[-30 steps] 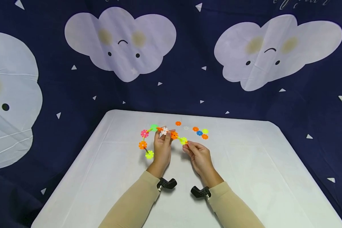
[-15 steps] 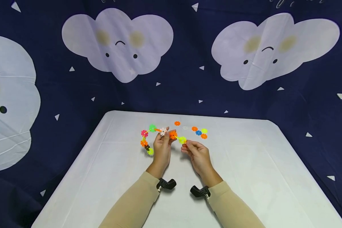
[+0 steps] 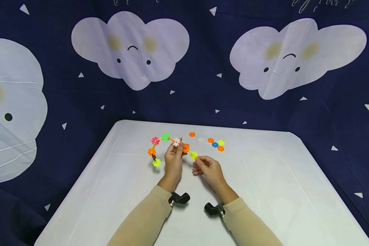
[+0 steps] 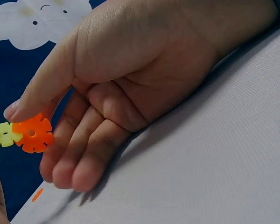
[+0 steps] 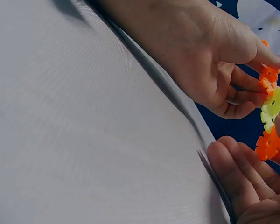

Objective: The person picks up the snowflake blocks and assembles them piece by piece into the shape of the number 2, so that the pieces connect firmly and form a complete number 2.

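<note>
A chain of slotted plastic snowflake discs [image 3: 155, 141] curves through the air over the table in the head view. It runs from a yellow-green disc [image 3: 156, 162] at the left through brown, orange, pink, green and white ones. My left hand [image 3: 173, 164] pinches it between thumb and fingers near an orange disc [image 4: 33, 133]. Beyond that disc comes a yellow disc [image 5: 273, 105]. The far end is an orange disc [image 5: 269, 75], pinched by my right hand [image 3: 211, 172] between thumb and fingertips. My right fingers partly hide this end disc in the head view.
Loose discs lie flat behind my hands: an orange one [image 3: 192, 134], a pale one [image 3: 201, 139], and a group at right with a blue disc [image 3: 215, 145]. The white-covered table [image 3: 270, 191] ends at a dark blue cloth [image 3: 203, 99] with clouds.
My right hand has shifted slightly left and toward me, taking the yellow and orange end of the chain with it. The chain's hanging left end has swung about. My left hand keeps its pinch.
</note>
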The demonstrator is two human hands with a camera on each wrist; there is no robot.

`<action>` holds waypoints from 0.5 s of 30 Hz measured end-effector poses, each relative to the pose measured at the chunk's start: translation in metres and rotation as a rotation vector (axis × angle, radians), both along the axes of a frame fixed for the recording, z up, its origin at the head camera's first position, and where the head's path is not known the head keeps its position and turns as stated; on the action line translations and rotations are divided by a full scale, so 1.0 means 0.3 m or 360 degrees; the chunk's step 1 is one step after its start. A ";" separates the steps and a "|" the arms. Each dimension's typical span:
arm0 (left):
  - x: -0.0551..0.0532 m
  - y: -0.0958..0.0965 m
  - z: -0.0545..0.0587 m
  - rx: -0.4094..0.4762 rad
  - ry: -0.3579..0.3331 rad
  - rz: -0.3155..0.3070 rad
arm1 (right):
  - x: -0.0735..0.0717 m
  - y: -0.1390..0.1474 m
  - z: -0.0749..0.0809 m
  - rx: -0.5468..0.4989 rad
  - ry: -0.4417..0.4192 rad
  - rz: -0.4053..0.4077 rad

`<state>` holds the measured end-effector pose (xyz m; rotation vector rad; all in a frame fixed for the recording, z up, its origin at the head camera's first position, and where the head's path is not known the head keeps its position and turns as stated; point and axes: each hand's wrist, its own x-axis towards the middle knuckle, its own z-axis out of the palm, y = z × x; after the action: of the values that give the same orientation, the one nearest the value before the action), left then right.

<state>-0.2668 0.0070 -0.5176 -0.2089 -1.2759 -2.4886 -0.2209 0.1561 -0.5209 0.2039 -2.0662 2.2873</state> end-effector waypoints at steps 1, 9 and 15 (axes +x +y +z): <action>0.001 -0.001 0.000 -0.0029 0.0003 0.0000 | 0.001 0.001 -0.001 0.0034 0.0009 0.0014; 0.003 -0.007 -0.002 -0.0278 0.0044 -0.0038 | 0.005 0.008 -0.003 0.0178 0.0041 0.0115; 0.001 -0.005 -0.006 -0.0273 0.0076 -0.0100 | -0.001 0.013 -0.010 0.0133 0.0032 0.0120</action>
<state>-0.2664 0.0055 -0.5193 -0.3529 -1.4854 -2.4101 -0.2210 0.1602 -0.5240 0.3126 -2.1826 2.2318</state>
